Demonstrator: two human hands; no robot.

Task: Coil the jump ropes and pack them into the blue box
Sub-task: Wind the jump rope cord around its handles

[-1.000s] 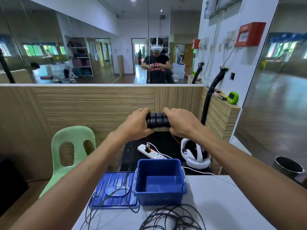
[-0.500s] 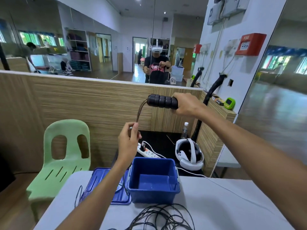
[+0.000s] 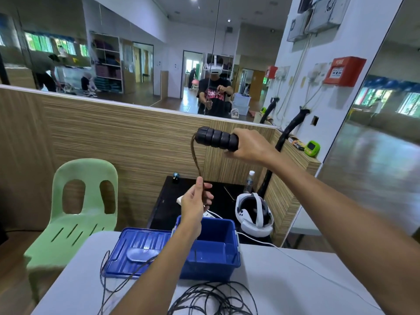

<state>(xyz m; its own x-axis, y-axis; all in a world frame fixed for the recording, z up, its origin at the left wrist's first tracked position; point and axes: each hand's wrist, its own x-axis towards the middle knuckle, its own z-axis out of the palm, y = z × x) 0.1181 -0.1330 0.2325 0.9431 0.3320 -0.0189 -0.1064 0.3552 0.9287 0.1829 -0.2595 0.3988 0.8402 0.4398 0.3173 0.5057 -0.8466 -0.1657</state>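
Black ribbed foam jump-rope handles [image 3: 217,140], gripped in my right hand [image 3: 248,146] above the blue plastic box [image 3: 213,255], trail limp cord [image 3: 196,159] pinched by my left hand [image 3: 195,204], likely best coiled near the handles.

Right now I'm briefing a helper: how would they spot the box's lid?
On the grey table, find the open blue plastic box. The flat blue ribbed lid lies directly left of it, touching it, with thin black cord draped across.
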